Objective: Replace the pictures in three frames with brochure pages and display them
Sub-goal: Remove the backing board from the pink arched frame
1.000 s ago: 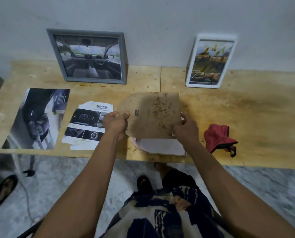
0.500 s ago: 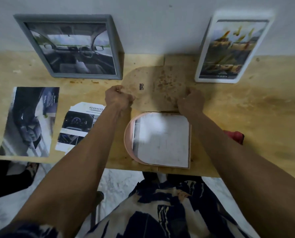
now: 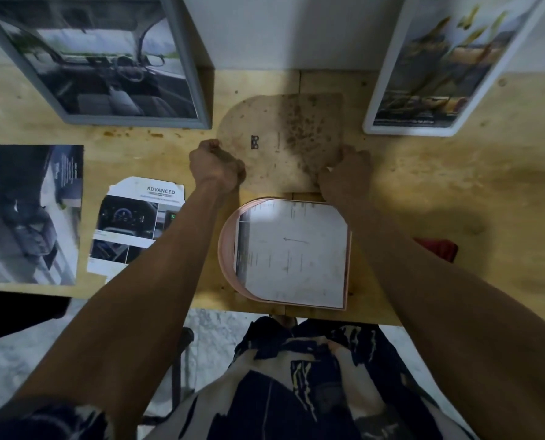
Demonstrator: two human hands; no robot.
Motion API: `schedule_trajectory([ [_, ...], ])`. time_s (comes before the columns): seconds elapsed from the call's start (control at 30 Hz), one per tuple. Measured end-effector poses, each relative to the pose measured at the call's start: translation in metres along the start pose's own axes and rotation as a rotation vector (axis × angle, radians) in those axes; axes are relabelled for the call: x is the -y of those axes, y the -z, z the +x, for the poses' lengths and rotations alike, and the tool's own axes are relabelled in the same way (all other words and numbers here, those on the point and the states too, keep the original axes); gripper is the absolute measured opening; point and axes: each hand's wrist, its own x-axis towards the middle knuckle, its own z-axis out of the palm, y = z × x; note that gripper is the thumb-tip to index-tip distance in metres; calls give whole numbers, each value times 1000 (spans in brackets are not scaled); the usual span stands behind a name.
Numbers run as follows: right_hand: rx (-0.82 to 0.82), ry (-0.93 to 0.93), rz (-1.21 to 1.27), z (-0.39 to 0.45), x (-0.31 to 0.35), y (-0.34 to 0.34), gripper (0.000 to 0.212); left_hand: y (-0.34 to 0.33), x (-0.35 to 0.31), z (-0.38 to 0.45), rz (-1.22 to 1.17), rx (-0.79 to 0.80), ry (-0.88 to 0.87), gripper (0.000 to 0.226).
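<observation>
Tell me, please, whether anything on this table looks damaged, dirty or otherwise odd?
The backing board gripped by both hands, left hand and right hand, is blotched with brown stains. The brochure page headed ADVANCED has ragged, torn top corners.

The heading "ADVANCED" was printed at the top of the torn brochure page (image 3: 137,223), which lay near the table's (image 3: 455,185) front edge, left of centre. Smaller print beneath the heading, and on the other sheets, could not be read.
</observation>
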Motion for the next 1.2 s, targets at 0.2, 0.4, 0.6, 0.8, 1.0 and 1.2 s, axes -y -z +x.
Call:
schedule_trajectory([
  [0.2,-22,19,16,-3,-6,-5,50,-6,2,-9,-45,-20,-14,59],
  [0.4,-83,45,134,-29,-14,-9,47,13,22,-35,171,-66,-167,48],
  [0.6,-92,26,56,-86,-35,-28,49,35,77,-76,128,-15,-252,39],
  [0.8,-92,-16,112,-160,-64,-52,48,43,143,-126,488,14,-384,25],
  [1.0,-61,-6,-82,-185,-78,-65,54,39,152,-136,649,21,-385,38],
  [1.2,-40,-18,-102,-180,-79,-63,56,37,140,-138,534,5,-296,44],
])
